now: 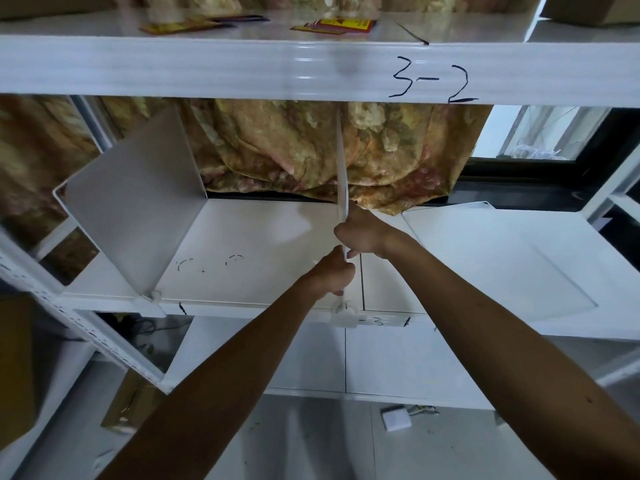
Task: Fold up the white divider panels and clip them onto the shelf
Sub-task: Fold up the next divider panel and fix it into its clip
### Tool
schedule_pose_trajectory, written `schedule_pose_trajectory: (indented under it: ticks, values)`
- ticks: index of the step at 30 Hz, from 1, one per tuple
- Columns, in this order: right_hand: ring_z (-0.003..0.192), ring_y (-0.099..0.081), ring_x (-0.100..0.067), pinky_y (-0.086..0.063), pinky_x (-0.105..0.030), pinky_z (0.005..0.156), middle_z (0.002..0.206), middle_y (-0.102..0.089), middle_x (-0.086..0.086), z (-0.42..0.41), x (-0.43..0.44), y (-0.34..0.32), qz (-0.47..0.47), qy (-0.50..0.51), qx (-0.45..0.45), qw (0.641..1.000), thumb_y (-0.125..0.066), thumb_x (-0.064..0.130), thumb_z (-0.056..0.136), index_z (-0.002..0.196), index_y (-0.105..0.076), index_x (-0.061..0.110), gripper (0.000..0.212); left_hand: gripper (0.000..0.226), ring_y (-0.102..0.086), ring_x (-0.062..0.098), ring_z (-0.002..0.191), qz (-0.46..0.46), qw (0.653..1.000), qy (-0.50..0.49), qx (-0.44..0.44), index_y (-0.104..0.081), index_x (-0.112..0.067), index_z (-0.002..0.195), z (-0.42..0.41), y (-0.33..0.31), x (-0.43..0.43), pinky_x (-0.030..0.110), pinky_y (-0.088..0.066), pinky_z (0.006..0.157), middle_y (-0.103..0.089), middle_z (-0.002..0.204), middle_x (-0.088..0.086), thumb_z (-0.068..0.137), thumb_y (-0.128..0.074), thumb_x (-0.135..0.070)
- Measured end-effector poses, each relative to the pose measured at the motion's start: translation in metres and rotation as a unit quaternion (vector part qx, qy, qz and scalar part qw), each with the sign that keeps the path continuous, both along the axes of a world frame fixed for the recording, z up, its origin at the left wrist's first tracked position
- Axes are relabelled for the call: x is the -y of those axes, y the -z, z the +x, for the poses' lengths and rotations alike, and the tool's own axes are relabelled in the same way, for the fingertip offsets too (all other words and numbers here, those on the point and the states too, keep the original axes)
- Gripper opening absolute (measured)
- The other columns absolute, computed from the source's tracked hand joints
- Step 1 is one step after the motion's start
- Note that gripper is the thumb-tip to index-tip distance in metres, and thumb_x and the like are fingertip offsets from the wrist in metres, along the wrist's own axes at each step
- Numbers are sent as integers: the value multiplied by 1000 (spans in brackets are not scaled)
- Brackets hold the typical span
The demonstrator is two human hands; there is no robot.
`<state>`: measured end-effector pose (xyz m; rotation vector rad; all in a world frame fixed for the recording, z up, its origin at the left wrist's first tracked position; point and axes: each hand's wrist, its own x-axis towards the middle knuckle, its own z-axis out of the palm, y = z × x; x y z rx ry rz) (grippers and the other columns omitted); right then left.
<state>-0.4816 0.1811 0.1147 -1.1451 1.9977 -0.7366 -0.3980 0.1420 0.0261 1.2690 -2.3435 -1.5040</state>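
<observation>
A white divider panel stands upright and edge-on in the middle of the white shelf. My left hand grips its lower front edge just above a white clip on the shelf's front rim. My right hand grips the same panel a little farther back. Another white divider stands at the left, with its own clip at the front. A flat white panel lies on the shelf at the right.
The upper shelf beam marked "3-2" runs overhead, with red and yellow packets on top. A floral curtain hangs behind. A perforated upright stands at the left. A small white box lies on the floor.
</observation>
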Motion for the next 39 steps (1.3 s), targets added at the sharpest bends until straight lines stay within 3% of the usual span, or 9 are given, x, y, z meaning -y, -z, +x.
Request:
schedule_pose_trajectory:
  ticks: [4, 13, 18, 26, 34, 39]
  values:
    - [102, -63, -35, -64, -44, 70, 123, -55, -17, -12, 0, -3, -20, 27, 34, 999, -48, 8, 89, 134, -44, 6, 46, 57, -58, 20, 91, -5, 1000, 19, 12, -30, -17, 145, -6, -7, 2, 40, -61, 77, -49, 135, 12, 89, -37, -15]
    - [96, -64, -34, -64, -45, 72, 120, -55, -18, -21, -6, -1, -31, 24, 14, 999, -46, 8, 89, 136, -43, 6, 48, 59, -62, 22, 96, -21, 999, 35, 30, -27, -20, 146, -13, -11, -2, 40, -61, 79, -46, 138, 8, 88, -37, -17]
    - [101, -63, -36, -64, -39, 66, 118, -56, -15, -25, -7, -1, -33, 21, 29, 999, -45, 6, 86, 139, -44, 5, 53, 57, -61, 20, 96, -26, 998, 45, 36, -27, -19, 146, -14, -13, -5, 40, -61, 81, -46, 138, 4, 90, -35, -17]
    - [95, -67, -34, -64, -48, 74, 114, -60, -20, -32, -13, 13, -24, 7, -2, 1000, -47, 13, 83, 131, -46, 8, 49, 55, -63, 24, 95, -35, 995, 76, 60, -25, -17, 143, -16, -9, -8, 42, -59, 84, -47, 135, 9, 90, -38, -20]
    - [95, -68, -36, -64, -48, 72, 113, -62, -22, -33, -12, 13, -24, 15, 24, 999, -47, 17, 72, 128, -48, 5, 57, 56, -64, 24, 93, -62, 990, 95, 80, -26, -19, 142, -15, -10, -4, 45, -59, 84, -50, 131, 11, 87, -37, -22]
    - [99, -66, -36, -64, -45, 70, 118, -60, -19, -34, -7, 7, -24, 14, 35, 999, -46, 12, 77, 133, -47, 4, 56, 56, -63, 22, 94, -57, 992, 91, 65, -27, -19, 143, -14, -15, -2, 42, -59, 84, -46, 136, 7, 88, -35, -21]
